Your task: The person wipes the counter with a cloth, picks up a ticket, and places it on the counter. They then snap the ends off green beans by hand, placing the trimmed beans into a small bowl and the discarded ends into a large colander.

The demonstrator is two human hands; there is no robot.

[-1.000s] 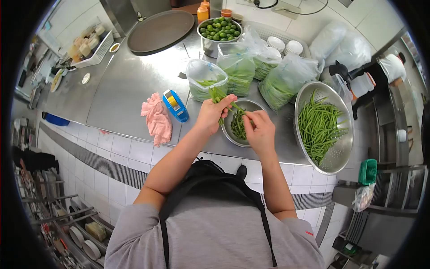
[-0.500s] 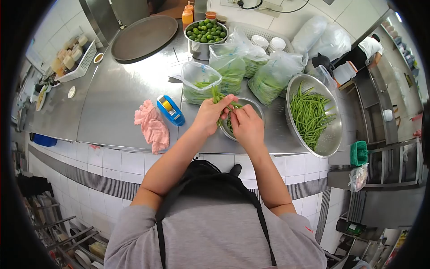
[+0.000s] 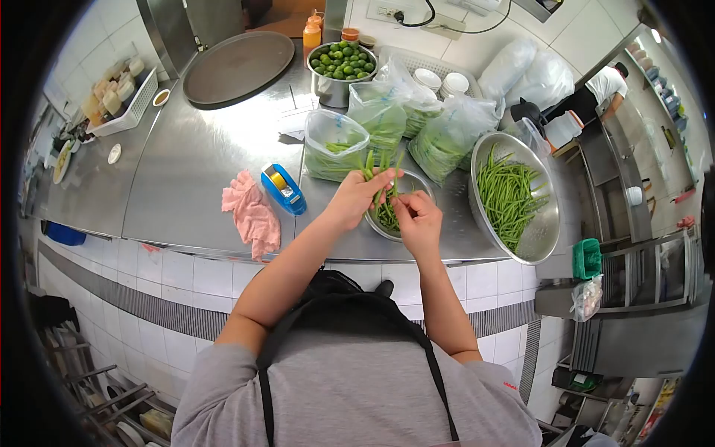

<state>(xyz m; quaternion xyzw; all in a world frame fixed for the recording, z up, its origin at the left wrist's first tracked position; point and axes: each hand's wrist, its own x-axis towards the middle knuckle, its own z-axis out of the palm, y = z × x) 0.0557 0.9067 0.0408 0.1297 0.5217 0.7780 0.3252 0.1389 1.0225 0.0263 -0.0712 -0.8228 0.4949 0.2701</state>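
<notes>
A small bunch of green beans [image 3: 369, 164] is gripped in my left hand [image 3: 356, 197], tips poking up past the fingers. Close beside it, my right hand [image 3: 420, 220] pinches one of the beans near its end. Both hands are above a round metal bowl [image 3: 430, 190] with bean pieces in it, partly hidden by my fingers. To the right, a tilted metal colander [image 3: 550, 231] holds a heap of loose green beans [image 3: 508, 195]. Behind the hands stand an open plastic bag of beans [image 3: 335, 153] and further filled bags [image 3: 448, 141].
Left of the hands lie a blue tape dispenser [image 3: 284, 189] and a pink cloth [image 3: 252, 216]. A pot of green limes [image 3: 331, 91] and a round brown tray [image 3: 237, 68] sit farther back. Another person [image 3: 607, 86] works at the far right.
My right hand has dropped slightly, with its fingers now pinching lower. The beans in my left hand point more upright, and more of the bowl's contents show. The view has shifted a little.
</notes>
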